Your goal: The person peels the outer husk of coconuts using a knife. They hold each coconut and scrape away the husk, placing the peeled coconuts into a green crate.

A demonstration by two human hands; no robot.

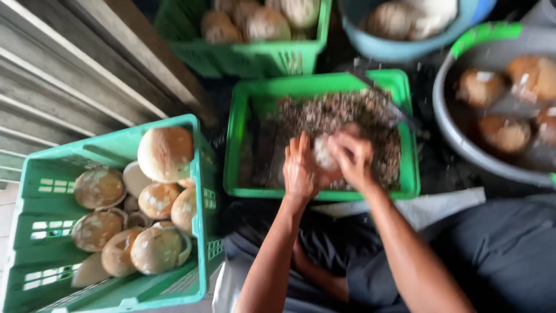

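Over the green crate [408,139] of brown shavings [341,116], a pale peeled coconut [324,155] was gripped between both hands, left hand [301,168] clasped around its side, right hand [353,156] curled over its top, a teal crate [35,174] of husked coconuts [165,152] was set at the left, a grey basin [452,124] at the right.

Pale round peeled coconut [324,153], blurred, held over green crate [321,87] of brown shavings

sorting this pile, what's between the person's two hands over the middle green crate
A pale round coconut piece, blurred, sits between the left hand and right hand in the head view.
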